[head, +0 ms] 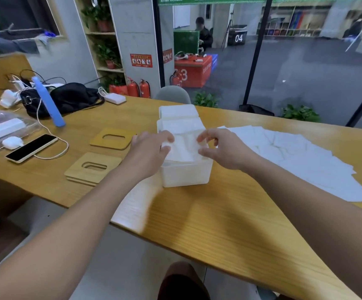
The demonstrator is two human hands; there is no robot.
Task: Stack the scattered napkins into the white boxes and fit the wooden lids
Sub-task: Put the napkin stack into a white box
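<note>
White napkin (183, 146) (over box (186, 175)) between both hands' fingers (205, 138).

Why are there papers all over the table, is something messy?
Yes. Loose napkins lie spread over the table right of the white box, not yet stacked. Another pile hangs over the near edge. Two wooden lids lie aside. Both hands hold napkins over the box.
</note>
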